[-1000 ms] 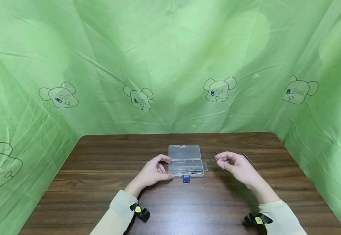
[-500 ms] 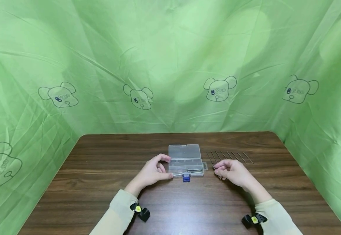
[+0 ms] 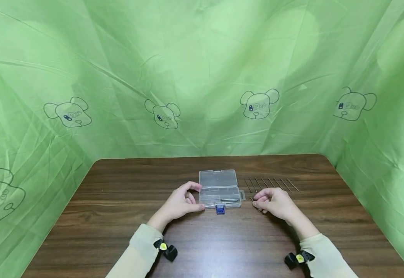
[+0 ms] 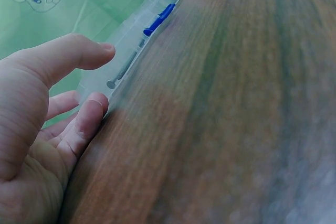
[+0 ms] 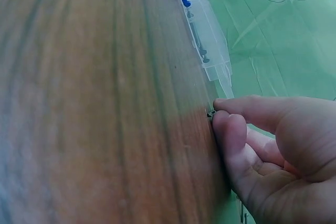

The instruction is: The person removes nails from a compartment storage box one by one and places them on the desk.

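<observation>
A clear plastic box stands on the table with its lid folded back. My left hand grips the box's left end, thumb at the near corner and index finger farther back. Metal nails lie in the front compartments; the flat head of one nail shows in the left wrist view. Right of the box, my right hand pinches a nail between thumb and index finger, low over the table. Its tip end shows at my fingertips; the rest is mostly hidden.
Several nails lie spaced out in a slanting row behind my right hand. A blue latch hangs at the box's front. The wooden table ends at a green cloth at the back and sides.
My right hand has come toward me from the row of nails, with a nail between its fingers, uncovering the row. My left hand and the box have stayed in place.
</observation>
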Action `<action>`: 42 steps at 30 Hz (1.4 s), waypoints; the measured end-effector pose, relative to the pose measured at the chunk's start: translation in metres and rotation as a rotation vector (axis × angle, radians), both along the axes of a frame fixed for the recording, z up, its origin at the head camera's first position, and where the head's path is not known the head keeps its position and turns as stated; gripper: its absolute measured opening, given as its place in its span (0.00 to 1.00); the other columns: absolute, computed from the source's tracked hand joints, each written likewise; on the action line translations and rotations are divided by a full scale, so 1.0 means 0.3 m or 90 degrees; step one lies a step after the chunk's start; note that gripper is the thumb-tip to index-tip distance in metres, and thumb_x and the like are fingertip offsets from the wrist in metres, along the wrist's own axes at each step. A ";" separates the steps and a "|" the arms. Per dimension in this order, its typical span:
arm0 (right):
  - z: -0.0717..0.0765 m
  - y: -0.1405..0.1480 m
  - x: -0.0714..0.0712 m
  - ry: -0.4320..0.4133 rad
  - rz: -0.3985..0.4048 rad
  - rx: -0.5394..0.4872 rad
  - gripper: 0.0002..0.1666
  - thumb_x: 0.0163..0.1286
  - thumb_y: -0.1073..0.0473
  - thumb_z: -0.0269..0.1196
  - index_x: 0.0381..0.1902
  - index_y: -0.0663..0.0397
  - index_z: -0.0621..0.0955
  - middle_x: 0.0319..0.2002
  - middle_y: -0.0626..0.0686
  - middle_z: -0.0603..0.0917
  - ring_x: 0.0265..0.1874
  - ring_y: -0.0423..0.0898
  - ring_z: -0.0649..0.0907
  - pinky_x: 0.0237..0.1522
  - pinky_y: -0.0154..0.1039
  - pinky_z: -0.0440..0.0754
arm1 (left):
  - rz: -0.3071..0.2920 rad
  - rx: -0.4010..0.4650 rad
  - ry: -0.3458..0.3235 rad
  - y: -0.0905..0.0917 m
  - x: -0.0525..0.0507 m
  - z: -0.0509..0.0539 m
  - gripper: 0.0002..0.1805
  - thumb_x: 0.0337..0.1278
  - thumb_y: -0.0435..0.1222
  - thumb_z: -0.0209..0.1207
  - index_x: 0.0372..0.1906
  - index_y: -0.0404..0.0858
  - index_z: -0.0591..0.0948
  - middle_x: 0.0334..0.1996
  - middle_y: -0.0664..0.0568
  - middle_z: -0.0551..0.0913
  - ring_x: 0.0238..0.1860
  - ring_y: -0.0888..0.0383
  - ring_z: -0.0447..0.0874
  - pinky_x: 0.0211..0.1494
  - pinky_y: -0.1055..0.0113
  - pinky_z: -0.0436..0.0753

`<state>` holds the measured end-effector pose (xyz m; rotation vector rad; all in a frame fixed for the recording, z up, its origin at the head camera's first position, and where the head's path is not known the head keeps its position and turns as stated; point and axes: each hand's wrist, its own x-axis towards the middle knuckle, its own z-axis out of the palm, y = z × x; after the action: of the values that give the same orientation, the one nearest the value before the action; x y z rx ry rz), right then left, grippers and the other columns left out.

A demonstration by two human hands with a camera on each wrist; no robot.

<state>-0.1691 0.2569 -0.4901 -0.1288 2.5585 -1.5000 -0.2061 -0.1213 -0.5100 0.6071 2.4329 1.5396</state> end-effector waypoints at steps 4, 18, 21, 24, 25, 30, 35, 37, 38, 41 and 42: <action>0.001 0.000 0.001 -0.004 0.001 -0.004 0.12 0.66 0.65 0.78 0.44 0.66 0.89 0.33 0.53 0.90 0.26 0.48 0.88 0.30 0.39 0.89 | 0.000 -0.001 0.001 -0.001 -0.001 -0.001 0.36 0.53 0.38 0.84 0.67 0.40 0.81 0.57 0.49 0.85 0.32 0.60 0.84 0.36 0.69 0.84; 0.089 0.091 -0.021 -0.029 0.017 -0.057 0.19 0.73 0.59 0.75 0.54 0.69 0.87 0.35 0.61 0.90 0.30 0.49 0.86 0.29 0.38 0.82 | -0.001 0.004 -0.005 0.004 -0.005 -0.014 0.36 0.52 0.39 0.84 0.66 0.41 0.81 0.49 0.48 0.86 0.32 0.59 0.84 0.36 0.69 0.84; 0.135 0.089 -0.019 -0.016 0.018 -0.050 0.22 0.74 0.57 0.75 0.57 0.68 0.86 0.38 0.60 0.89 0.33 0.50 0.87 0.31 0.39 0.83 | -0.003 0.015 -0.008 0.005 -0.006 -0.017 0.36 0.52 0.39 0.84 0.66 0.41 0.81 0.50 0.48 0.86 0.32 0.59 0.84 0.36 0.69 0.84; 0.176 0.075 -0.020 -0.012 0.033 -0.038 0.24 0.74 0.55 0.75 0.59 0.67 0.85 0.40 0.57 0.89 0.36 0.50 0.88 0.34 0.39 0.83 | -0.006 0.025 -0.006 0.004 -0.006 -0.020 0.36 0.52 0.39 0.84 0.65 0.40 0.82 0.53 0.48 0.86 0.32 0.59 0.84 0.36 0.69 0.84; 0.188 0.068 -0.022 -0.010 0.046 -0.030 0.25 0.74 0.55 0.75 0.60 0.67 0.85 0.41 0.56 0.89 0.36 0.49 0.88 0.35 0.39 0.84 | -0.007 0.026 -0.004 0.004 -0.007 -0.021 0.36 0.52 0.39 0.84 0.65 0.40 0.82 0.55 0.48 0.86 0.33 0.58 0.84 0.36 0.69 0.84; 0.239 0.025 -0.043 0.030 0.109 0.026 0.23 0.73 0.54 0.75 0.59 0.62 0.86 0.41 0.52 0.89 0.38 0.49 0.88 0.37 0.38 0.84 | -0.005 0.019 0.002 -0.002 -0.006 -0.021 0.36 0.51 0.39 0.84 0.66 0.40 0.82 0.57 0.49 0.86 0.33 0.58 0.85 0.36 0.69 0.84; 0.261 -0.055 -0.075 0.116 0.186 0.098 0.18 0.72 0.52 0.76 0.55 0.54 0.88 0.41 0.46 0.89 0.40 0.43 0.87 0.43 0.38 0.85 | -0.005 0.019 0.001 -0.004 -0.007 -0.018 0.36 0.51 0.39 0.84 0.66 0.40 0.82 0.56 0.48 0.86 0.33 0.58 0.84 0.36 0.70 0.83; 0.261 -0.097 -0.089 0.142 0.227 0.110 0.18 0.72 0.52 0.77 0.54 0.54 0.88 0.41 0.44 0.89 0.42 0.42 0.87 0.46 0.39 0.86 | -0.004 0.022 0.000 -0.004 -0.007 -0.016 0.36 0.51 0.38 0.84 0.66 0.40 0.82 0.55 0.48 0.86 0.33 0.58 0.84 0.36 0.70 0.83; 0.259 -0.118 -0.096 0.151 0.247 0.108 0.18 0.72 0.53 0.77 0.54 0.54 0.88 0.41 0.44 0.89 0.42 0.42 0.87 0.48 0.40 0.87 | -0.004 0.023 -0.001 -0.004 -0.007 -0.015 0.37 0.51 0.38 0.85 0.66 0.40 0.82 0.55 0.48 0.86 0.33 0.58 0.84 0.36 0.70 0.83; 0.251 -0.182 -0.113 0.162 0.285 0.091 0.17 0.72 0.55 0.77 0.54 0.56 0.88 0.41 0.43 0.89 0.43 0.42 0.88 0.51 0.41 0.88 | -0.005 0.026 -0.004 -0.004 -0.007 -0.013 0.37 0.51 0.38 0.85 0.66 0.40 0.81 0.55 0.48 0.86 0.33 0.58 0.85 0.36 0.70 0.83; 0.247 -0.202 -0.119 0.165 0.292 0.086 0.17 0.71 0.55 0.77 0.53 0.56 0.88 0.41 0.43 0.90 0.43 0.42 0.88 0.50 0.42 0.88 | -0.007 0.028 -0.004 -0.004 -0.006 -0.013 0.37 0.51 0.38 0.85 0.66 0.40 0.81 0.55 0.47 0.86 0.33 0.58 0.85 0.36 0.70 0.84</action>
<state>-0.2048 0.1962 -0.4159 -0.8761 2.5633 -1.1971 -0.2080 -0.1224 -0.5138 0.6202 2.3931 1.5920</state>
